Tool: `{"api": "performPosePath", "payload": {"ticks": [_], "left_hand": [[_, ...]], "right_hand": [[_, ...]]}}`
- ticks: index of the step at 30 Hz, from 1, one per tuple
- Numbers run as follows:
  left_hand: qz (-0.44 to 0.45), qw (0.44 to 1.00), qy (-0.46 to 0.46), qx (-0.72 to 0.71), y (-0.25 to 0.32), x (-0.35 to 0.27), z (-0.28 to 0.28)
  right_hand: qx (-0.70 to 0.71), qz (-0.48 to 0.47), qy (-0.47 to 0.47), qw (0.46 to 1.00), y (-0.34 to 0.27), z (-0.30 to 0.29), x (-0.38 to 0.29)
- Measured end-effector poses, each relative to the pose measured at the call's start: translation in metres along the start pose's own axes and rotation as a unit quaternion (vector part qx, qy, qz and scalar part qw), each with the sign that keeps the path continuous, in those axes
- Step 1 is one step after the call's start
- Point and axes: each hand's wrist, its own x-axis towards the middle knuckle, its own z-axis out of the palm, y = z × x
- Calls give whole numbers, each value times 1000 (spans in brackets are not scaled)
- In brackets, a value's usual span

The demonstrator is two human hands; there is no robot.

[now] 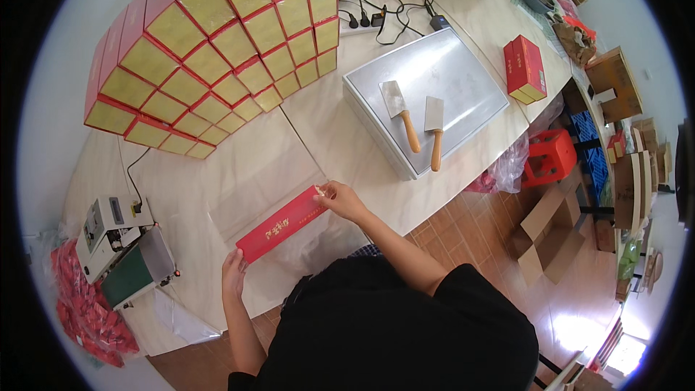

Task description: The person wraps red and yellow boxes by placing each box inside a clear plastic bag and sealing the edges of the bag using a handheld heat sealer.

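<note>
A long red box (279, 225) with gold writing lies slantwise between my two hands, above the near part of the table. My left hand (233, 269) grips its lower left end. At the upper right end, the fingers of my right hand (343, 202) are closed around the edge, where something small and pale shows; I cannot tell what it is. Clear plastic film (260, 193) is spread on the tabletop beside and behind the box. More crumpled clear plastic (309, 241) lies between the box and my body.
Stacked red boxes with yellow ends (228, 65) rise at the back left. A metal-topped heating plate (461, 76) bears two wooden-handled scrapers (402, 106). At left stands a small machine (117, 233) beside bagged red packets (87, 304). Behind are cables (402, 11); an open carton (551, 233) sits on the floor.
</note>
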Motion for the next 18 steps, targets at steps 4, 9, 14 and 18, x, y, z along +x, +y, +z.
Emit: {"api": "performPosePath", "payload": {"ticks": [4,9,14,18], "left_hand": [[15,1000,5,16,5,5,1],[38,997,50,49,6,9,4],[36,997,49,36,10,10,2],[26,998,63,16,-1,9,-16]], "right_hand": [[51,-39,-42,997,58,1,26],[83,14,4,996,29,-42,17],[88,68,56,992,26,-70,18],[114,52,-22,992,9,-51,17]]}}
